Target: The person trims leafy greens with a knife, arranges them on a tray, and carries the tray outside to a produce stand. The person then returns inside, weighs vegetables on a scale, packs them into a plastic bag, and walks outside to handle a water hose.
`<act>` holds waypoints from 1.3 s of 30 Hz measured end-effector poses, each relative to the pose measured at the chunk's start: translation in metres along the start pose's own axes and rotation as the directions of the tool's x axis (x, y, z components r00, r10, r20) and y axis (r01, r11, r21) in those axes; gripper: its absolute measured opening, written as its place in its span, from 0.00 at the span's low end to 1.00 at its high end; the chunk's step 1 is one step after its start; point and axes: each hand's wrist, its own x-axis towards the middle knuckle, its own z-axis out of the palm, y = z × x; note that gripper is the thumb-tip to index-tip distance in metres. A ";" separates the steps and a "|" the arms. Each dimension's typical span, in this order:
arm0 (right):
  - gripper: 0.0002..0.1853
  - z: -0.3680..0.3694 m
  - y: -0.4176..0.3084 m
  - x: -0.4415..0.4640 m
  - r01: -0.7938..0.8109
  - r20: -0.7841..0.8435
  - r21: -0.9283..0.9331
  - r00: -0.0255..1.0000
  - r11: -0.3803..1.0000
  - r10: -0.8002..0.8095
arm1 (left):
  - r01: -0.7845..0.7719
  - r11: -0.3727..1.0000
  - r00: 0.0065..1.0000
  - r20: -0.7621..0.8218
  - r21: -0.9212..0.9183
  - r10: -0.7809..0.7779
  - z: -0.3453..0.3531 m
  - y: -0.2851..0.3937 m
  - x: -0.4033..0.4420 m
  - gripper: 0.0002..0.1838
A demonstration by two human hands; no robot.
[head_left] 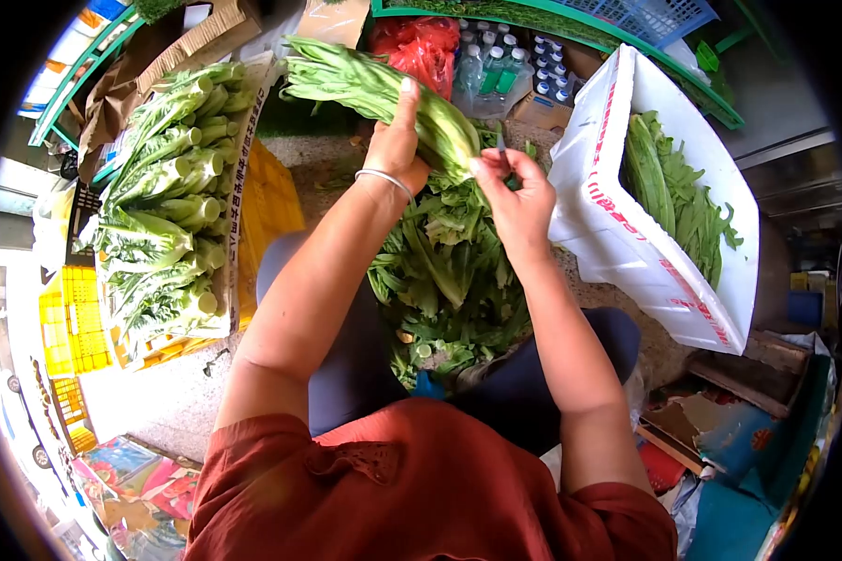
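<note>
My left hand (pixel 398 150) is wrapped round a long head of leafy lettuce (pixel 365 82), its thumb lying along the upper side. The leaves point to the upper left and the pale stem end points to the right. At that stem end is my right hand (pixel 519 192), fingers closed on a small knife (pixel 501 148), of which only a short dark part shows. Whether the knife touches the stem I cannot make out. Below both hands, a heap of loose lettuce leaves (pixel 449 252) lies on the ground between my knees.
To the left, a carton (pixel 245 196) carries stacked lettuce heads (pixel 182 178), beside yellow crates (pixel 70 323). On the right, a tilted white foam box (pixel 617 238) holds more lettuce (pixel 664 178). Bottles (pixel 500 70) and a red plastic bag (pixel 416 51) stand ahead, under a green-edged rack (pixel 533 17).
</note>
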 end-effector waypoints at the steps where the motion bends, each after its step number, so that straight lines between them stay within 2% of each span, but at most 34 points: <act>1: 0.09 0.004 0.004 0.002 0.066 -0.013 -0.064 0.998 0.996 -0.067 | 0.031 0.996 0.999 0.042 -0.081 -0.028 0.001 -0.002 -0.001 0.19; 2: 0.09 0.002 0.007 0.003 0.068 -0.016 -0.065 0.998 0.996 -0.069 | 0.032 0.996 0.999 0.045 -0.079 -0.028 0.002 -0.001 -0.001 0.19; 4: 0.09 0.002 0.007 0.006 -0.126 -0.026 -0.125 0.992 0.984 0.123 | 0.137 0.990 0.988 0.081 -0.032 -0.134 0.000 0.001 -0.002 0.16; 5: 0.08 0.001 0.001 0.008 -0.209 -0.004 -0.023 0.978 0.978 0.209 | 0.138 0.990 0.986 0.101 -0.032 -0.135 -0.002 0.002 -0.003 0.14; 6: 0.08 0.000 0.002 0.010 -0.206 0.001 -0.022 0.979 0.978 0.206 | 0.133 0.991 0.987 0.100 -0.034 -0.129 -0.002 0.000 -0.004 0.14; 8: 0.08 -0.002 0.005 0.013 -0.301 0.044 0.136 0.954 0.944 0.298 | -0.081 0.990 0.994 0.082 0.111 0.072 0.005 -0.002 -0.009 0.14; 13: 0.06 -0.002 0.015 0.010 -0.293 -0.023 0.058 0.955 0.954 0.295 | -0.069 0.992 0.998 0.017 0.110 0.068 0.011 -0.001 -0.014 0.14; 15: 0.04 -0.003 0.018 0.008 -0.364 -0.036 0.216 0.924 0.906 0.380 | -0.078 0.990 0.997 0.020 0.116 0.076 0.015 0.001 -0.017 0.25; 16: 0.04 -0.003 0.012 0.008 -0.364 -0.034 0.214 0.925 0.906 0.379 | -0.079 0.990 0.997 0.019 0.114 0.078 0.010 -0.001 -0.012 0.25; 18: 0.03 -0.004 -0.001 0.006 -0.448 -0.102 0.415 0.842 0.792 0.529 | -0.096 0.995 0.995 0.015 0.041 0.096 0.002 -0.005 -0.002 0.26; 19: 0.04 -0.006 0.001 0.010 -0.472 -0.093 0.445 0.821 0.761 0.563 | -0.078 0.992 0.989 -0.117 0.099 0.090 0.010 -0.004 -0.008 0.14; 22: 0.06 -0.008 0.010 0.010 -0.443 -0.122 0.481 0.820 0.756 0.559 | -0.062 0.997 0.995 -0.081 0.041 0.065 0.007 -0.001 -0.006 0.13; 24: 0.08 -0.011 0.027 0.006 -0.505 -0.110 0.463 0.783 0.728 0.612 | -0.060 0.998 0.995 -0.076 0.014 0.061 0.006 0.000 -0.005 0.14; 27: 0.09 -0.012 0.061 -0.006 -0.725 -0.148 0.367 0.573 0.583 0.806 | -0.099 0.995 0.995 -0.013 -0.008 0.098 0.003 0.006 -0.005 0.15; 28: 0.09 -0.012 0.072 -0.010 -0.723 -0.147 0.368 0.576 0.585 0.804 | -0.120 0.991 0.992 0.030 -0.053 0.122 -0.002 0.007 -0.001 0.18; 30: 0.09 -0.013 0.094 -0.019 -0.840 0.009 0.441 0.355 0.315 0.935 | -0.141 0.985 0.986 0.072 -0.099 0.149 -0.004 0.010 0.001 0.21; 32: 0.12 -0.017 0.107 -0.023 -0.853 0.056 0.449 0.326 0.268 0.944 | -0.099 0.973 0.990 0.074 -0.209 0.117 -0.001 0.017 -0.002 0.20; 34: 0.15 -0.016 0.115 -0.023 -0.821 -0.088 0.293 0.488 0.491 0.868 | -0.102 0.975 0.991 0.063 -0.197 0.116 0.001 0.018 -0.005 0.19; 36: 0.17 -0.008 0.067 -0.013 -0.561 -0.175 0.213 0.783 0.800 0.596 | -0.145 0.981 0.984 0.086 -0.133 0.157 0.001 0.018 -0.005 0.18; 37: 0.19 -0.006 0.043 -0.007 -0.421 -0.090 0.213 0.890 0.882 0.446 | -0.167 0.983 0.982 0.080 -0.074 0.173 0.006 0.019 -0.008 0.19; 38: 0.20 -0.004 0.031 -0.005 -0.289 -0.024 0.243 0.952 0.926 0.304 | -0.191 0.979 0.971 0.132 -0.068 0.199 0.000 0.014 -0.001 0.21; 39: 0.21 -0.002 0.028 0.001 -0.104 0.072 0.296 0.994 0.950 0.087 | -0.203 0.979 0.979 0.029 -0.016 0.203 0.009 0.013 -0.010 0.18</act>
